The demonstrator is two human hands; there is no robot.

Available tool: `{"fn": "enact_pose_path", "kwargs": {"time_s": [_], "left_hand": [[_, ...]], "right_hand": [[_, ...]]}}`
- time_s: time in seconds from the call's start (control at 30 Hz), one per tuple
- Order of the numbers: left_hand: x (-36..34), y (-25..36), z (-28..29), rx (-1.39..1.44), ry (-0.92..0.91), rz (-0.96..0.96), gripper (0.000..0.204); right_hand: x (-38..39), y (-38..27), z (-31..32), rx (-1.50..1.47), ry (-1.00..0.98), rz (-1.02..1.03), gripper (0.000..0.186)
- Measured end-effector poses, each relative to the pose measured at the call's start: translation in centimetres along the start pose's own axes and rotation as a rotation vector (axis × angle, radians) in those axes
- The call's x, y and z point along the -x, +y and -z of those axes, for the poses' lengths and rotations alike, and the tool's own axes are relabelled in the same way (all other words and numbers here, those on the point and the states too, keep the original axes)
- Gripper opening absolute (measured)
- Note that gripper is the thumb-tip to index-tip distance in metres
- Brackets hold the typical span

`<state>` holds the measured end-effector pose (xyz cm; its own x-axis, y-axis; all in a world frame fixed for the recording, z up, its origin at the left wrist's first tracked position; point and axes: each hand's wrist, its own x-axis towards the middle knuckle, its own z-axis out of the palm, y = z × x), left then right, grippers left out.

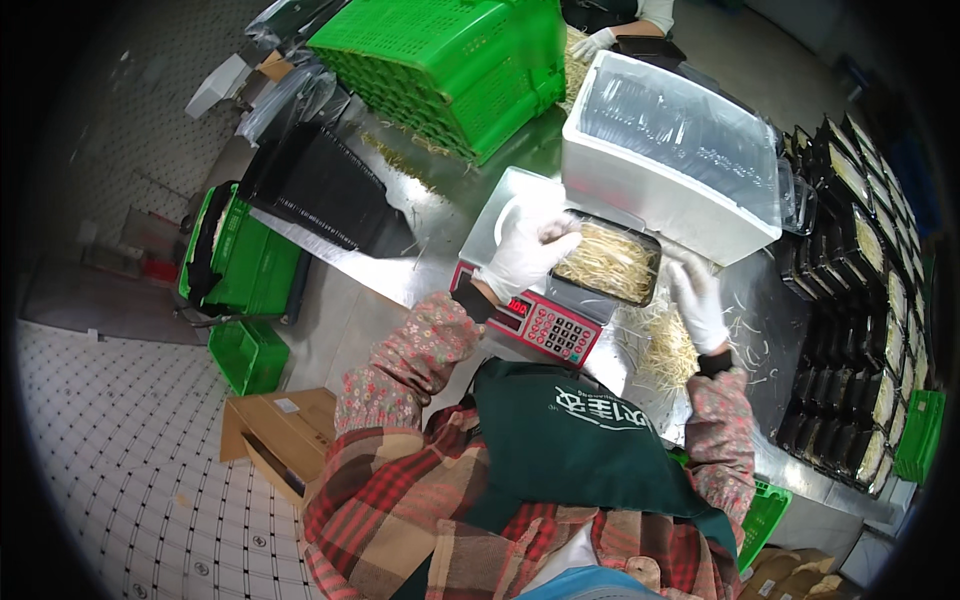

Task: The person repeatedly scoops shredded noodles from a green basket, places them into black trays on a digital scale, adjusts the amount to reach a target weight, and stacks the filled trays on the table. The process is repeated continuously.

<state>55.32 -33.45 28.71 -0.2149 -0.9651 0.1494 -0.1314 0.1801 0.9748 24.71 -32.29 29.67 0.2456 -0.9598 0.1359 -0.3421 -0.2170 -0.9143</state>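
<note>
A black tray filled with thin, pale yellow sprout-like strands sits on a scale with a red key panel. At the tray's left edge is my white-gloved left hand, its fingers curled together; what they hold, if anything, is hidden. My right hand, gloved in white too, is by the tray's right side with fingers stretched out. Beneath and beside it, a loose heap of the same strands lies on the metal table.
A white bin of clear lids stands beyond the tray, near a large green crate. Stacked black trays lie left; filled trays are piled right. Across the table shows another person's gloved hand. A cardboard box rests lower left.
</note>
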Motion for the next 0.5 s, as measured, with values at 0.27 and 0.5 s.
{"fn": "enact_pose_path", "kwargs": {"time_s": [0.27,0.5], "left_hand": [[-4.9,-6.9,-0.6,-0.268,0.194,0.127,0.025],[-3.0,-8.1,3.5,0.286,0.001,0.486,0.019]], "right_hand": [[-6.1,6.6,-3.3,0.446,0.084,-0.085,0.039],[-5.4,10.6,-7.3,-0.597,0.135,-0.305,0.013]]}}
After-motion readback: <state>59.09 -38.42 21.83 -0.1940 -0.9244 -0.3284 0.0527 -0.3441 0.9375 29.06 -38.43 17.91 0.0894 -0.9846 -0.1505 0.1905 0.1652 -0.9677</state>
